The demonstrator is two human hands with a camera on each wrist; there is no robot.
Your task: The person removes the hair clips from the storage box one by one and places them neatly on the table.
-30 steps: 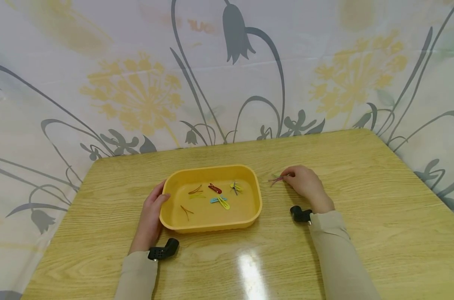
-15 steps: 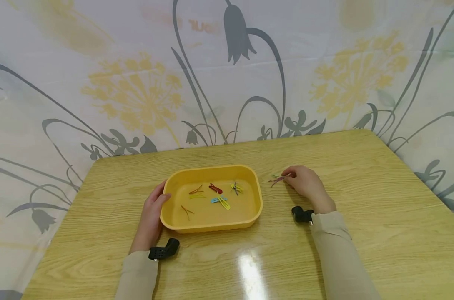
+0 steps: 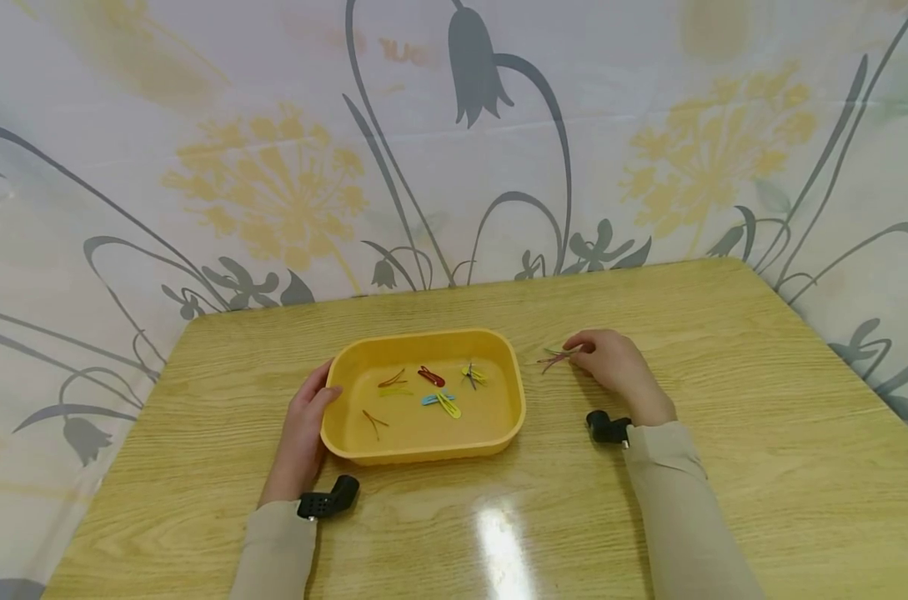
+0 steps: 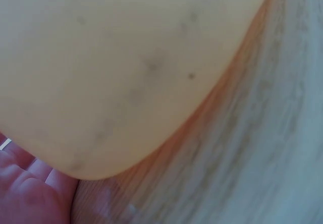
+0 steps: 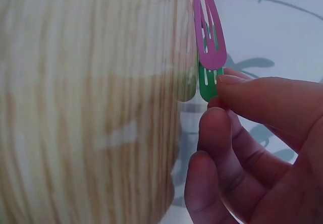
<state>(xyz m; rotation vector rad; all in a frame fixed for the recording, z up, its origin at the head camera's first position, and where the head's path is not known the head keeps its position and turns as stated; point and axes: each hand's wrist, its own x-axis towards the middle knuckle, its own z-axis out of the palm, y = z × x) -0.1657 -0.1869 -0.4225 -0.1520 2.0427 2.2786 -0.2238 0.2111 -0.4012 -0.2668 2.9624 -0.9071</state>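
Observation:
On the left my left hand (image 3: 307, 417) grips the end of a yellow tray (image 3: 423, 454), thumb over the rim and fingers along the outer wall. The left wrist view shows the tray's blurred side and part of the palm (image 4: 30, 199). My right hand (image 3: 611, 367), right of the tray, pinches the end of a green hair clip (image 5: 207, 85) between thumb and fingers. A pink hair clip (image 5: 211, 52) lies crossed over the green one, close over the tabletop. Inside the tray are several hair clips, among them a red one (image 3: 431, 377), a blue one (image 3: 433, 401) and a yellow one (image 3: 448, 406).
Brown bobby-pin-like clips (image 3: 374, 421) lie in the tray's left part. The wooden table (image 3: 761, 400) extends on both sides, with a glare patch near the front. Behind it hangs a flower-patterned cloth (image 3: 454, 167). Each wrist wears a black camera (image 3: 607, 427).
My right hand has shifted slightly to the right, its fingertips now nearer the ends of the clips. The left hand and the tray have stayed in place.

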